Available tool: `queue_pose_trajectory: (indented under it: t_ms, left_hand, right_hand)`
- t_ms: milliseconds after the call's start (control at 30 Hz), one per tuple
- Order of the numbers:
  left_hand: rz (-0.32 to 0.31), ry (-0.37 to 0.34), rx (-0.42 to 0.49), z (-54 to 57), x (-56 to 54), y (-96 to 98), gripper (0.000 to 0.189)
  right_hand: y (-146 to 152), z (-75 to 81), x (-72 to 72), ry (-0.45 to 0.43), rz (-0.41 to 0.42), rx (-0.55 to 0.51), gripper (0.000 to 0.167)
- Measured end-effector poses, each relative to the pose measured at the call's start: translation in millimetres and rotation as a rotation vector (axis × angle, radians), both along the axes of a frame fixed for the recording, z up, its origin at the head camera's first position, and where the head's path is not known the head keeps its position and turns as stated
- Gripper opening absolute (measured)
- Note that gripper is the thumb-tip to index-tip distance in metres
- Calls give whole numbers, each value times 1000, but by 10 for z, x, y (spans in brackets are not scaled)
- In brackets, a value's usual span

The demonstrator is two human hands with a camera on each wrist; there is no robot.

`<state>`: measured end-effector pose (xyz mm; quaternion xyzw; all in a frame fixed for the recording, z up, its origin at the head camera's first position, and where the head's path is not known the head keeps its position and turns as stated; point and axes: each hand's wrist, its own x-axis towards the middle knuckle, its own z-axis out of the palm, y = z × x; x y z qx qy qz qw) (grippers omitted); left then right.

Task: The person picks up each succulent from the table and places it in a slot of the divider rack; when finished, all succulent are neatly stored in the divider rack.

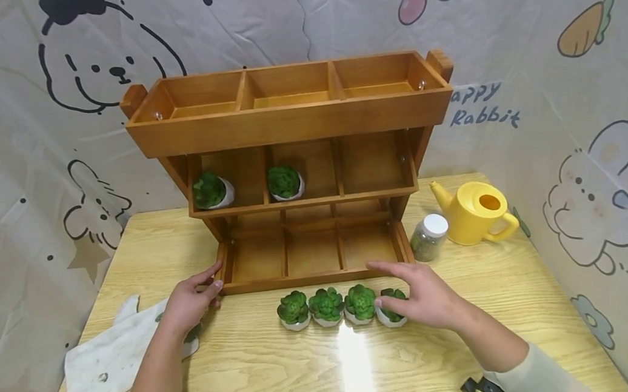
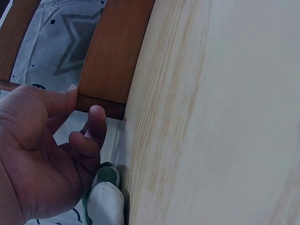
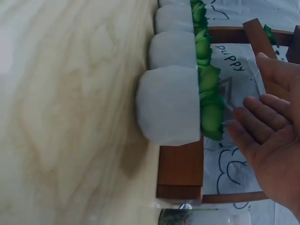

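At the lower left front corner of the tiered wooden shelf (image 1: 309, 281), my left hand (image 1: 187, 302) touches the wood with thumb and fingertip; its other fingers are loosely bent. My right hand (image 1: 427, 294) is spread with relaxed fingers and holds nothing. It hovers over the rightmost potted succulent (image 1: 392, 317), partly covering it. Beside that stand a potted succulent (image 1: 360, 305) and two more in a row in front of the shelf, all in white pots. In the right wrist view, the nearest white pot (image 3: 168, 105) stands on the table, with my open palm to its right.
The middle tier holds a tilted potted succulent (image 1: 212, 191) at left and another succulent (image 1: 285, 181) in the centre compartment. A white-lidded jar (image 1: 429, 238) and yellow watering can (image 1: 474, 212) stand right of the shelf. White cloth gloves (image 1: 109, 359) lie at left.
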<state>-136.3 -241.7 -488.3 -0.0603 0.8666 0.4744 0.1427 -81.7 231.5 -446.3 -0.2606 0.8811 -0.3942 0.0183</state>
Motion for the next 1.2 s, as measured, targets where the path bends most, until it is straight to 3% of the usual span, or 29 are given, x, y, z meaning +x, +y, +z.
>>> queue_pose_trajectory:
  t_ms: [500,1200]
  left_hand:
    - [7,-11,-5,6,6,-3,55]
    - [7,-8,-3,17,19,10,55]
  right_hand:
    - [160,-105,138,-98,-50,56,75]
    - [269,-312,203,-235,-16,89,95]
